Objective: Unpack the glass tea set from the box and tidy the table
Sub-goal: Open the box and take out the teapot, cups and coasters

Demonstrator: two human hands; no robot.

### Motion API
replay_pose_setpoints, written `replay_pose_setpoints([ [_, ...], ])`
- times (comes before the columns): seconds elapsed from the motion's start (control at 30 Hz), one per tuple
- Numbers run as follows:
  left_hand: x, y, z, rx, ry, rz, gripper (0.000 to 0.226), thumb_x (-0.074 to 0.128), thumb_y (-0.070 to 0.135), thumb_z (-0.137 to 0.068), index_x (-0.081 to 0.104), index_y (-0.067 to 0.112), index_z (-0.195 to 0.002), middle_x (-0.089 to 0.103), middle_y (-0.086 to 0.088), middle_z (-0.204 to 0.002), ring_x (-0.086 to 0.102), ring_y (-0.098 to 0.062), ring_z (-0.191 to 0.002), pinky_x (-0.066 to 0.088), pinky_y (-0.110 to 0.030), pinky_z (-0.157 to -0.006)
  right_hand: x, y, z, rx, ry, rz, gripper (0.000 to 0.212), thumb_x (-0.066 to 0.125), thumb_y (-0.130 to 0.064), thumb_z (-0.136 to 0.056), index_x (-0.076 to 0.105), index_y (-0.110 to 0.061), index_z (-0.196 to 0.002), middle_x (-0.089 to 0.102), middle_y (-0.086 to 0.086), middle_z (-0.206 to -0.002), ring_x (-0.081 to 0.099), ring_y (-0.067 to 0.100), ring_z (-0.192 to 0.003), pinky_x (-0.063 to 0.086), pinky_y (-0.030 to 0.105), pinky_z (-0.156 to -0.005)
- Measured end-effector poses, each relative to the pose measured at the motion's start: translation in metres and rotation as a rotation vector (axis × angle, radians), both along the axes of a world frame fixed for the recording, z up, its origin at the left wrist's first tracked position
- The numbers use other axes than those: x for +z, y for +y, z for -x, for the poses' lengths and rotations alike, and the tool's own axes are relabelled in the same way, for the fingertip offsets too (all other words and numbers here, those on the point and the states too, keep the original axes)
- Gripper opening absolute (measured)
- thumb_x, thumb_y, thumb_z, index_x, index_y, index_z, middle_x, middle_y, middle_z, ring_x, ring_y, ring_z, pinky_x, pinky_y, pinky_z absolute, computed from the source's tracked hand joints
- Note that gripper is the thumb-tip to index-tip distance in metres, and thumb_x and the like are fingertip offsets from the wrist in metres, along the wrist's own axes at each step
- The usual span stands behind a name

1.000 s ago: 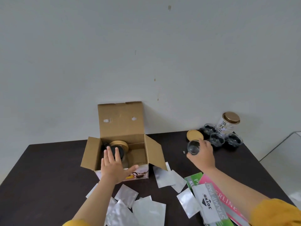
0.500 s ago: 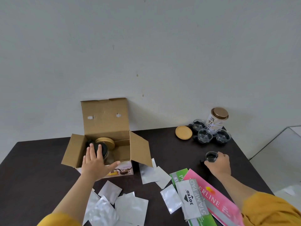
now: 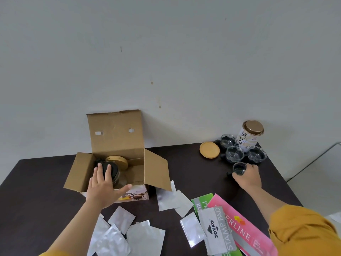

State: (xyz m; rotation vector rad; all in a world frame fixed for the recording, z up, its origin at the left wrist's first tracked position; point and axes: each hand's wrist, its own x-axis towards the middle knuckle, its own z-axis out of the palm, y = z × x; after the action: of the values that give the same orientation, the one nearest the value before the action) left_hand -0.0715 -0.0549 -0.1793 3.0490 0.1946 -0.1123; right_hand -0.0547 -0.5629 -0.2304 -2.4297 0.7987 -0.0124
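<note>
Your right hand (image 3: 248, 177) curls its fingers round a small clear glass cup (image 3: 239, 168), apparently setting it near the far-right cups (image 3: 235, 154). Your left hand (image 3: 103, 185), fingers spread, reaches into the open cardboard box (image 3: 156, 170); next, grip the glass teapot (image 3: 118, 177) firmly.

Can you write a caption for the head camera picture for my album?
Right hand sets a glass cup on the table; left hand reaches into the box.

Grey pack (image 3: 216, 231): "JOYKO" w/ black triangle logo, plus "STAMP PAD" in pale caps, both running along its length.
Pink pack (image 3: 245, 231): "…ERLINE" in white caps; first letters hidden under grey pack.
Green pack (image 3: 200, 203): partial white letters only, "P…" and "K…"; rest covered.
Canister (image 3: 248, 139): dark print on white label, too small to read.
Box (image 3: 114, 137): front panel picture, no legible txt.
</note>
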Motion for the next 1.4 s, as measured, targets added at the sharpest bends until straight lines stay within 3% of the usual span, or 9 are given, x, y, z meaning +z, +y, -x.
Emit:
replay_pose_setpoints([
  [0.23, -0.003, 0.001, -0.001, -0.002, -0.001, 0.006, 0.139, 0.001, 0.101, -0.046, 0.021, 0.012, -0.15, 0.012, -0.017, -0.157, 0.01, -0.036, -0.145, 0.015, -0.049, -0.115, 0.004, 0.005, -0.008, 0.042, 0.051, 0.059, 0.075, 0.073, -0.029, -0.081, 0.038, 0.002, -0.139, 0.032, 0.017, -0.143, 0.045, 0.038, -0.125, 0.044, 0.045, -0.097],
  [0.37, 0.0, 0.0, -0.002, -0.006, 0.005, 0.001, 0.138, 0.001, 0.101, -0.046, 0.021, 0.012, -0.15, 0.012, -0.017, -0.157, 0.011, -0.037, -0.145, 0.015, -0.049, -0.115, 0.009, 0.004, -0.007, 0.083, 0.081, 0.093, 0.076, 0.071, -0.033, -0.083, 0.035, 0.002, -0.14, 0.03, 0.018, -0.146, 0.041, 0.038, -0.129, 0.043, 0.046, -0.098],
  [0.53, 0.004, -0.002, 0.0, 0.0, 0.03, -0.023, 0.142, -0.008, 0.1, -0.039, 0.01, 0.015, -0.152, 0.002, -0.015, -0.159, 0.002, -0.034, -0.146, 0.008, -0.045, -0.117, 0.018, 0.014, 0.001, 0.163, 0.16, 0.305, 0.101, 0.067, -0.057, -0.078, 0.015, -0.007, -0.15, 0.009, 0.012, -0.16, 0.007, 0.027, -0.148, 0.018, 0.054, -0.114],
  [0.67, 0.007, -0.002, 0.0, 0.004, 0.043, -0.026, 0.143, -0.012, 0.1, -0.037, 0.006, 0.016, -0.152, -0.001, -0.014, -0.159, 0.0, -0.033, -0.147, 0.008, -0.045, -0.117, 0.029, 0.067, 0.004, 0.325, -0.03, 0.272, 0.084, 0.063, -0.05, -0.085, 0.026, -0.006, -0.147, 0.017, 0.012, -0.158, 0.013, 0.027, -0.147, 0.019, 0.053, -0.116],
  [0.87, 0.016, -0.005, 0.003, -0.009, 0.081, -0.038, 0.146, -0.019, 0.097, -0.032, -0.005, 0.016, -0.151, -0.01, -0.014, -0.158, -0.007, -0.032, -0.146, 0.004, -0.044, -0.118, 0.064, 0.186, 0.003, 0.618, -0.258, -0.014, 0.063, 0.059, -0.034, -0.091, 0.035, -0.013, -0.145, 0.027, 0.002, -0.155, 0.021, 0.016, -0.144, 0.026, 0.033, -0.113],
  [1.0, 0.018, -0.005, 0.006, -0.014, 0.094, -0.035, 0.146, -0.021, 0.097, -0.03, -0.007, 0.016, -0.151, -0.014, -0.014, -0.158, -0.01, -0.033, -0.146, 0.002, -0.043, -0.117, 0.082, 0.261, 0.001, 0.737, -0.307, -0.124, 0.05, 0.058, -0.03, -0.092, 0.047, -0.012, -0.138, 0.041, 0.001, -0.146, 0.039, 0.014, -0.134, 0.033, 0.024, -0.107],
  [1.13, 0.02, -0.005, 0.006, -0.024, 0.12, -0.019, 0.145, -0.019, 0.097, -0.03, -0.011, 0.016, -0.15, -0.018, -0.015, -0.157, -0.013, -0.034, -0.145, -0.002, -0.043, -0.117, 0.088, 0.321, -0.006, 0.725, -0.299, -0.188, 0.042, 0.059, -0.035, -0.091, 0.055, -0.019, -0.129, 0.062, -0.003, -0.123, 0.057, 0.011, -0.113, 0.047, 0.028, -0.098],
  [1.27, 0.02, -0.004, 0.005, -0.041, 0.143, -0.015, 0.141, -0.014, 0.096, -0.034, -0.015, 0.015, -0.149, -0.023, -0.016, -0.155, -0.017, -0.034, -0.144, -0.003, -0.044, -0.117, 0.094, 0.367, -0.023, 0.592, -0.098, -0.388, 0.04, 0.056, -0.032, -0.094, 0.052, -0.015, -0.131, 0.059, -0.001, -0.127, 0.056, 0.015, -0.117, 0.044, 0.025, -0.095],
  [1.4, 0.019, -0.002, 0.004, -0.074, 0.155, -0.013, 0.134, -0.004, 0.097, -0.044, -0.018, 0.013, -0.148, -0.026, -0.018, -0.153, -0.021, -0.036, -0.142, -0.004, -0.046, -0.117, 0.086, 0.397, -0.049, 0.366, 0.129, -0.546, 0.027, 0.057, -0.044, -0.09, 0.057, -0.018, -0.098, 0.059, 0.002, -0.098, 0.055, 0.023, -0.101, 0.047, 0.038, -0.092],
])
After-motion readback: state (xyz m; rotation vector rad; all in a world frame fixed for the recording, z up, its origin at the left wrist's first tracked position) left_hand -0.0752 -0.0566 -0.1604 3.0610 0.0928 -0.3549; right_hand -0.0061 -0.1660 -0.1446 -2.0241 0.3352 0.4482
